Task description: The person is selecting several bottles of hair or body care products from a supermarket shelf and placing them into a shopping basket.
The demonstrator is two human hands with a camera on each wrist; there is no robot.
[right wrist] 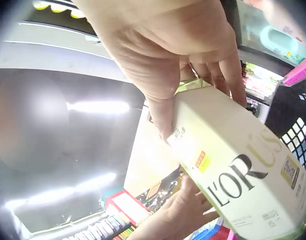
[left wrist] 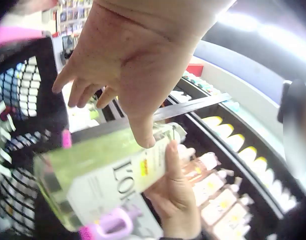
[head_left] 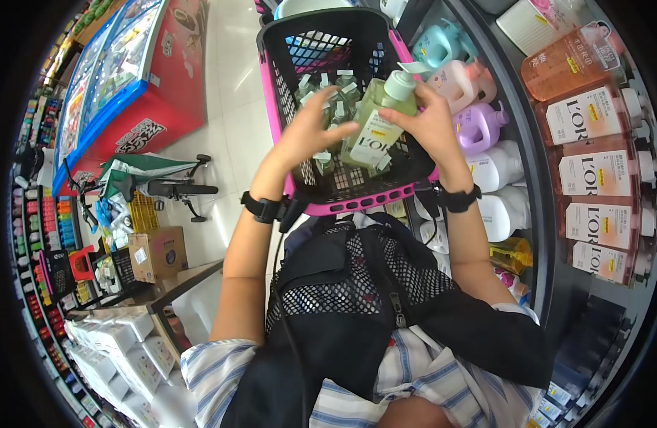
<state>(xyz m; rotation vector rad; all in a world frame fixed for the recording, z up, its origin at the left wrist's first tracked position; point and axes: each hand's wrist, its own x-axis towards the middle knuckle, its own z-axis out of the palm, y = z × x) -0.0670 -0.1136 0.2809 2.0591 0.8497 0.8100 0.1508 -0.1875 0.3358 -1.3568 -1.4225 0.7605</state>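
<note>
My right hand [head_left: 432, 123] grips a green pump bottle [head_left: 375, 118] near its top, thumb across the front and fingers behind. The bottle has a pale label with large dark letters and leans over a black basket with a pink rim [head_left: 342, 208]. In the right wrist view the label [right wrist: 243, 175] faces the camera and the right thumb presses its edge. My left hand [head_left: 310, 132] is beside the bottle with its fingers spread and grips nothing. Seen from the left wrist, its thumb overlaps the bottle's upper end. Several similar green bottles [head_left: 339, 112] stand inside the basket.
At the right, a shelf carries orange-pink pump bottles [head_left: 596, 175], a purple jug [head_left: 478, 128] and white bottles [head_left: 496, 167]. To the left are a red and blue freezer [head_left: 153, 107], a parked bicycle [head_left: 168, 189] and a cardboard box [head_left: 157, 253].
</note>
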